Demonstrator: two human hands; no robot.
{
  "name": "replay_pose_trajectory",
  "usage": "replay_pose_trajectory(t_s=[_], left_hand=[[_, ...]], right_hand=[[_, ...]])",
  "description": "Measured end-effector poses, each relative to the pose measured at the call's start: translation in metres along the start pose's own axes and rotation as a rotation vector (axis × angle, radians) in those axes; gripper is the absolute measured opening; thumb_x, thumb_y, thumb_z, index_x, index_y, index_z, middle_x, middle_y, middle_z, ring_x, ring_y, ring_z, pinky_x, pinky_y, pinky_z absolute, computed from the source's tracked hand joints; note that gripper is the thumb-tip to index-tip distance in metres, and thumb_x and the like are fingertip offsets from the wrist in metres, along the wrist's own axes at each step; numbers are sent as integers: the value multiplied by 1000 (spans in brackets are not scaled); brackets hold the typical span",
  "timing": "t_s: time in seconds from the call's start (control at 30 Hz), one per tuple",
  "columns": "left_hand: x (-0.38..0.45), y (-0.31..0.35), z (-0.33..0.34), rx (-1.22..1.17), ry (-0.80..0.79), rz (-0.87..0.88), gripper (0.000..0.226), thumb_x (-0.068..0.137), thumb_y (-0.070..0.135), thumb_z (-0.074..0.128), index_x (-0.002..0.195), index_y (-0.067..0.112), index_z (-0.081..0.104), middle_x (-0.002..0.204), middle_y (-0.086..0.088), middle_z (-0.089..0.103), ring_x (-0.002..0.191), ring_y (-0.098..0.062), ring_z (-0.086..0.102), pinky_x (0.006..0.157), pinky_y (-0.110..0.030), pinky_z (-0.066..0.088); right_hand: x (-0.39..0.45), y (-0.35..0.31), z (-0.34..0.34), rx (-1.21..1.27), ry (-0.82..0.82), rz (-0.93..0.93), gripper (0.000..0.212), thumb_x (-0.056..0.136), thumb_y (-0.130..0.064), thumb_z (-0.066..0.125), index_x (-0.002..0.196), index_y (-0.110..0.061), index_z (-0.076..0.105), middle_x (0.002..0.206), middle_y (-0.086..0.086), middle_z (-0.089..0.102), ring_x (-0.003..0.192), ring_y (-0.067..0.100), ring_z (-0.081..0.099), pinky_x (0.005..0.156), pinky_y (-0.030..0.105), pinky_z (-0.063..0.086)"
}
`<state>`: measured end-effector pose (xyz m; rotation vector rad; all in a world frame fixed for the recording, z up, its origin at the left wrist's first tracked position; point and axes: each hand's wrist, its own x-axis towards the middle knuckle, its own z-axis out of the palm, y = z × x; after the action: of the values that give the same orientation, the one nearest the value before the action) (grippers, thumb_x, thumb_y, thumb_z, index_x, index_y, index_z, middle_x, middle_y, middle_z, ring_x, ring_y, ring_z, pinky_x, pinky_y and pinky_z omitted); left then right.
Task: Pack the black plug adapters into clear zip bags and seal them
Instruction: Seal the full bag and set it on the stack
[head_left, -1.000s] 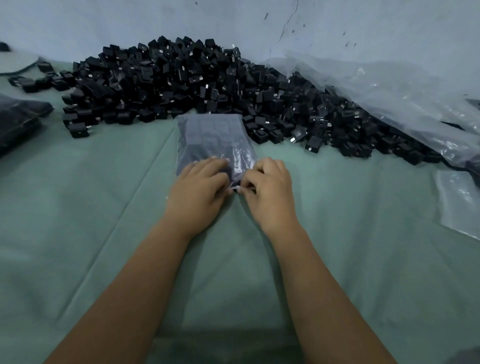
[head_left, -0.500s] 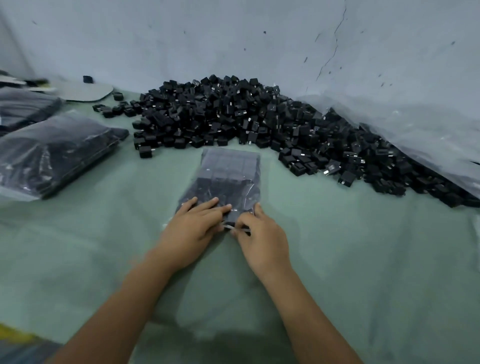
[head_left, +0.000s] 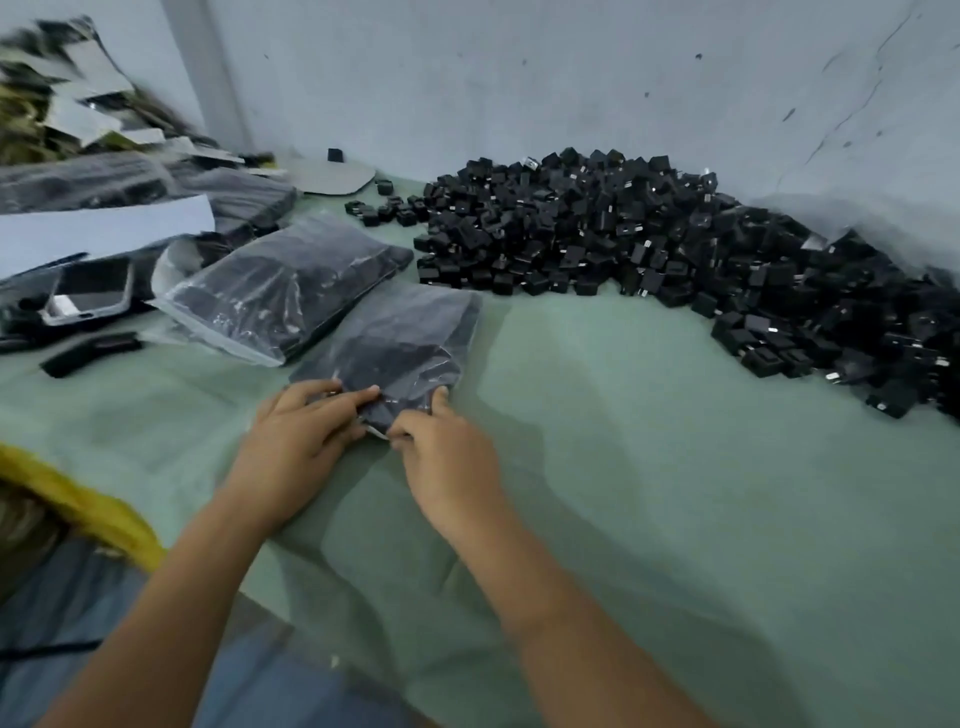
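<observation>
Bag in hand: a clear zip bag (head_left: 400, 338) filled with black plug adapters is laid flat on the green-covered table (head_left: 649, 441).
Left hand (head_left: 296, 441): its near edge is pressed under nearly straight fingers (head_left: 337, 402).
Right hand (head_left: 447, 457): the same edge is pinched by curled fingers.
Loose stock: a heap of adapters (head_left: 623, 234) is piled against the wall.
Packed bags (head_left: 280, 286): stacked just to the left.
</observation>
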<state>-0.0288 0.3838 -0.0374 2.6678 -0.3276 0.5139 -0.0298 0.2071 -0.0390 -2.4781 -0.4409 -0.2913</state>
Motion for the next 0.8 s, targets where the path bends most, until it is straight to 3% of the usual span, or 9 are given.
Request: replay_pose_trajectory(t_s=[0.2, 0.33, 0.4, 0.47, 0.53, 0.6, 0.7, 0.8], left_hand=[[24, -34, -2, -67, -28, -90, 47, 91, 18, 67, 135, 31, 58, 136, -7, 59, 136, -18, 43, 109, -42, 36], [40, -51, 2, -97, -46, -60, 43, 90, 13, 68, 132, 22, 62, 128, -9, 63, 134, -21, 46, 110, -47, 36], [48, -58, 2, -113, -41, -23, 26, 88, 9, 70, 114, 8, 68, 122, -9, 67, 132, -24, 50, 108, -45, 39], [51, -59, 1, -134, -20, -7, 10, 85, 4, 72, 94, 8, 68, 119, -8, 69, 129, -23, 53, 106, -42, 41], [52, -60, 1, -176, 4, 13, 28, 84, 1, 72, 76, 23, 56, 120, -5, 68, 128, -18, 52, 104, -36, 41], [52, -59, 2, -182, 9, 5, 34, 84, 2, 73, 70, 21, 48, 125, 3, 64, 128, -15, 50, 105, -31, 38], [50, -61, 6, -104, 13, -26, 10, 85, 9, 73, 88, 9, 63, 128, -1, 64, 131, -18, 50, 109, -38, 39], [51, -60, 13, -46, 5, -69, 22, 85, 17, 72, 104, 9, 65, 125, -4, 66, 127, -21, 53, 105, -40, 42]], right_hand=[[30, -20, 21, -147, -10, 34, 22, 97, -17, 46, 115, -22, 58, 152, 27, 24, 119, 34, 45, 94, 36, 38], [47, -25, 25, -204, -14, 49, 26, 96, -11, 45, 118, -19, 56, 150, 31, 25, 119, 36, 46, 97, 39, 37], [55, -25, 27, -185, -16, 52, 28, 96, -13, 46, 119, -22, 58, 151, 30, 26, 118, 36, 47, 96, 38, 38], [57, -17, 26, -99, -48, 20, 34, 97, -15, 47, 125, -30, 60, 154, 24, 22, 122, 35, 45, 98, 37, 38], [50, -2, 18, 71, -113, -23, 41, 96, -12, 49, 129, -34, 59, 158, 15, 19, 131, 31, 41, 104, 32, 35], [39, 19, 3, 217, -170, -33, 39, 93, -13, 55, 127, -32, 61, 157, 8, 25, 138, 24, 36, 106, 21, 28], [18, 67, -33, 252, -105, 24, 28, 91, -12, 59, 114, -25, 71, 144, 4, 48, 135, 14, 40, 99, 6, 22], [-7, 127, -85, 283, 72, 181, 22, 91, -8, 59, 99, -21, 75, 115, -10, 60, 118, 8, 53, 97, 11, 33]])
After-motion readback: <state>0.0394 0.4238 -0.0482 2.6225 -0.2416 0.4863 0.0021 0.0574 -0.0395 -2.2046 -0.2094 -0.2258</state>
